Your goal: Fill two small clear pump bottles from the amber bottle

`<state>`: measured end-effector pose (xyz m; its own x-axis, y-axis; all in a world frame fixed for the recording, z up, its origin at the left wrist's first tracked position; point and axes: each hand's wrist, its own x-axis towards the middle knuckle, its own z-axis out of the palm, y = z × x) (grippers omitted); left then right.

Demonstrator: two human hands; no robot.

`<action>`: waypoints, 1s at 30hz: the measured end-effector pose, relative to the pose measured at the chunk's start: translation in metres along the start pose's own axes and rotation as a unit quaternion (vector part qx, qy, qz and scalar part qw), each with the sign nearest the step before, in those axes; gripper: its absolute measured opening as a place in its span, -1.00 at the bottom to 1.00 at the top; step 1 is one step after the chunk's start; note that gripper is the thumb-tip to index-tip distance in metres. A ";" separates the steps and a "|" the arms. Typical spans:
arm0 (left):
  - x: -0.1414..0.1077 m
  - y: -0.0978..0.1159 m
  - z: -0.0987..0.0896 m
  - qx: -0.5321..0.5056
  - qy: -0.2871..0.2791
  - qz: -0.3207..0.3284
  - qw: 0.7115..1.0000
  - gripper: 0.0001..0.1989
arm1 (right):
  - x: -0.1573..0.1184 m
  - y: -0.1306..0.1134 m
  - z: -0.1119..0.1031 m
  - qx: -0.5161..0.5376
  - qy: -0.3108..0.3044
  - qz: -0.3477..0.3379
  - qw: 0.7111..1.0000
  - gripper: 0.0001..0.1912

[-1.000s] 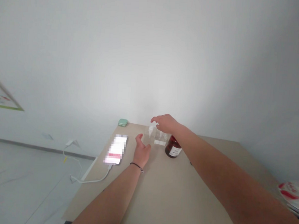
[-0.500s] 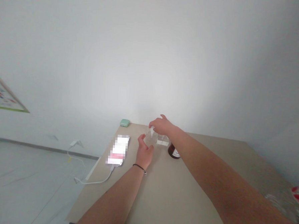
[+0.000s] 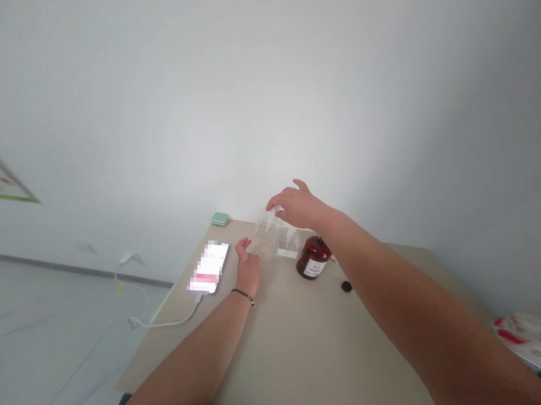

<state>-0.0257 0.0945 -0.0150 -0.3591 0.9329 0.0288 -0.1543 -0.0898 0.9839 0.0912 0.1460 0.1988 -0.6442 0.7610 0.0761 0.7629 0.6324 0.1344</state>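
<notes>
My right hand (image 3: pixel 295 205) is closed in a pinch on a translucent whitish piece (image 3: pixel 273 217), whose kind I cannot make out. Directly below that piece is a clear, see-through container (image 3: pixel 263 230) close to the wall, its outline faint. My left hand (image 3: pixel 249 268) lies low in front of this container, fingers loosely bent and apart, with nothing visible in it. To the right stands a small clear square box (image 3: pixel 288 250) with something whitish in its upper part. Beside it is a dark red-brown bottle (image 3: pixel 311 260) with a white label, its top partly hidden by my right forearm.
A lit phone (image 3: pixel 209 269) with a white cable (image 3: pixel 173 325) lies on the left of the beige table (image 3: pixel 290 354). Behind it is a green case (image 3: pixel 220 219). A small black disc (image 3: pixel 346 286) rests right of the bottle. A red-and-white package (image 3: pixel 520 335) is at the far right.
My right hand has risen with the whitish piece. My left hand has drawn back from the clear container. The bottle and the black disc are now less covered by my forearm.
</notes>
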 end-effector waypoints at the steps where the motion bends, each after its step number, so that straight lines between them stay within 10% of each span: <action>1: 0.000 0.001 -0.001 -0.005 0.005 -0.005 1.000 -0.60 | -0.008 -0.002 -0.005 0.005 -0.001 0.001 1.000 -0.69; 8: -0.011 0.001 -0.009 0.022 -0.045 0.049 0.998 -0.54 | -0.074 -0.029 -0.004 0.037 -0.025 -0.024 0.999 -0.67; 12: -0.030 0.000 -0.013 0.020 -0.183 0.174 0.968 -0.39 | -0.111 -0.040 0.020 0.050 -0.001 -0.009 0.999 -0.66; 17: -0.049 0.000 -0.010 -0.018 -0.376 0.163 0.912 0.04 | -0.137 -0.042 0.052 0.113 0.053 0.019 0.992 -0.66; 26: -0.049 0.003 -0.010 0.077 -0.360 0.135 0.920 -0.16 | -0.153 -0.040 0.101 0.237 0.190 0.070 0.950 -0.64; 30: -0.053 0.009 -0.008 0.086 -0.346 0.097 0.929 -0.21 | -0.170 -0.041 0.143 0.327 0.351 0.173 0.860 -0.79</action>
<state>-0.0154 0.0417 -0.0093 0.3216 0.9115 0.2564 0.0229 -0.2782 0.9603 0.1775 0.0112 0.0390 -0.0712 0.7907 0.6081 0.6353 0.5059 -0.5835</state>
